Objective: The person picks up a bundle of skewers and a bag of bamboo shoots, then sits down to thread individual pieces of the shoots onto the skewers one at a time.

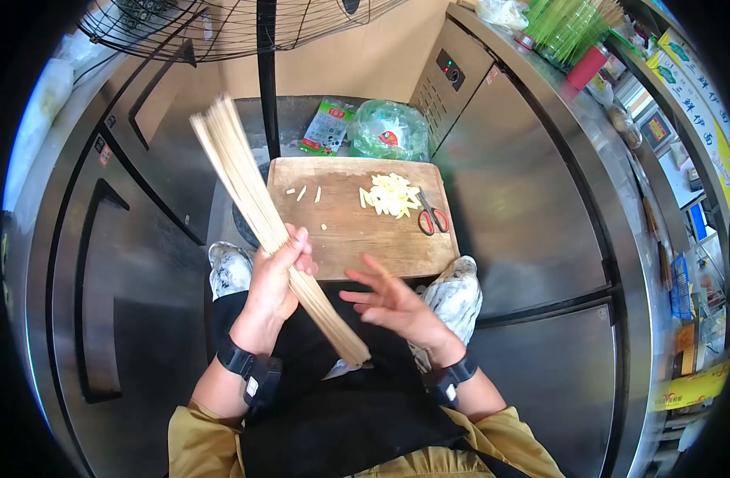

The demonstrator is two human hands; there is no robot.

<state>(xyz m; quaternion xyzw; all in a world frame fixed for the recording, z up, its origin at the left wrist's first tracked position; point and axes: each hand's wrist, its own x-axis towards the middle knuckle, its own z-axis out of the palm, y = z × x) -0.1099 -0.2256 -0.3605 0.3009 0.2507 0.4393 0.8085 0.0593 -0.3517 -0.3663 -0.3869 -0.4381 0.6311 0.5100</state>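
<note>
The left hand (276,275) wraps its fingers round the sticks (244,179); the right hand (401,309), fingers spread, hovers near the board (345,243).

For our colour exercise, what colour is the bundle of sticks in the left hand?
The bundle is pale tan, clearest in the head view.

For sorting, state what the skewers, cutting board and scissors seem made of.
Skewers: probably bamboo or wood, matte, from pale straw colour.
Cutting board: likely wood, matte, from brown, stained surface.
Scissors: black-and-red handles, probably plastic; blades, greyish, seemingly metal; finish unclear.
</note>
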